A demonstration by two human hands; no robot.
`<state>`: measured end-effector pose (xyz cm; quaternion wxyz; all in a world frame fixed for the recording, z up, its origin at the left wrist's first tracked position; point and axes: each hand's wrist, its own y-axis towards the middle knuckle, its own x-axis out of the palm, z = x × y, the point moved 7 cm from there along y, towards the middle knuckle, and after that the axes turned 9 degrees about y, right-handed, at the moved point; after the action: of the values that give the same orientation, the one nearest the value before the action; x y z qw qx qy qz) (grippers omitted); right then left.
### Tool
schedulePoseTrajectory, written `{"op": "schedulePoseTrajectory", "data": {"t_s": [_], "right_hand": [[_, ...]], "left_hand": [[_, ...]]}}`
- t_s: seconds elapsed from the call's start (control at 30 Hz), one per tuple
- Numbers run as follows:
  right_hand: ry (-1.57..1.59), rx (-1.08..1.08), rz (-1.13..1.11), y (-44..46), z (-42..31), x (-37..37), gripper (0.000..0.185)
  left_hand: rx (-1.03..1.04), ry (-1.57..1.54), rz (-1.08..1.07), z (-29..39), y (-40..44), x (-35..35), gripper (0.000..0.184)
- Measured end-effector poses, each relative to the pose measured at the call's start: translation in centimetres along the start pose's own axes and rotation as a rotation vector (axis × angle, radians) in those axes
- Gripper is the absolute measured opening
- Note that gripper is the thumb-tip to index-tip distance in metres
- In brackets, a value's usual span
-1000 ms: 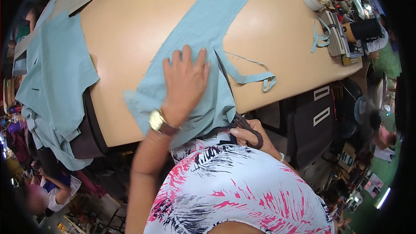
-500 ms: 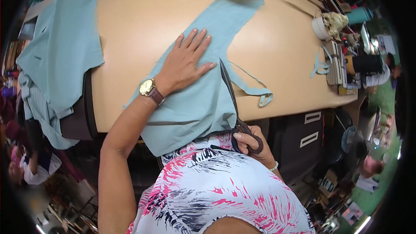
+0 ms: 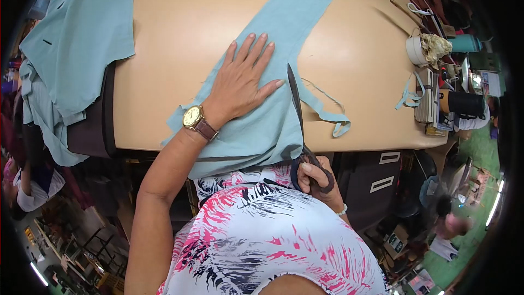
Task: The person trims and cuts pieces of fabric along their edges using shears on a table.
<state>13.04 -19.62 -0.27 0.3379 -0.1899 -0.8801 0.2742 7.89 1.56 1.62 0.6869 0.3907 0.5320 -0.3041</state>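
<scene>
A piece of light blue-green fabric (image 3: 278, 27) lies across the table, its near part bunched and hanging over the front edge. My left hand (image 3: 240, 79), wearing a watch (image 3: 192, 117), rests flat on it with the fingers spread. In my right hand (image 3: 315, 177) are large dark scissors (image 3: 296, 101), gripped by the handles at the table's front edge. Their blades point away from me along the fabric's right side, near my left thumb. A narrow fabric strip (image 3: 333, 116) curls off to the right of the blades.
More blue-green fabric (image 3: 90, 38) drapes over the table's left side. At the right edge of the table (image 3: 180, 16) are a white cup (image 3: 416, 50) with pale crumpled material, a teal bottle (image 3: 464, 43), a stack of pads (image 3: 426, 95) and a loose fabric scrap (image 3: 408, 95).
The view has shifted, so most tabletop things sit farther right. The fabric's far end reaches farther up and lies flatter. My left hand stays pressed on the fabric, and my right still grips the scissors.
</scene>
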Motion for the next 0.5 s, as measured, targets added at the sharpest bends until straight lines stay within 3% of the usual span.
{"op": "schedulePoseTrajectory", "data": {"t_s": [0.5], "right_hand": [[-0.001,0.016,0.039,0.6,-0.3,1.1,0.029]], "left_hand": [[-0.011,-0.001,0.005,0.1,-0.2,-0.3,0.066]]}}
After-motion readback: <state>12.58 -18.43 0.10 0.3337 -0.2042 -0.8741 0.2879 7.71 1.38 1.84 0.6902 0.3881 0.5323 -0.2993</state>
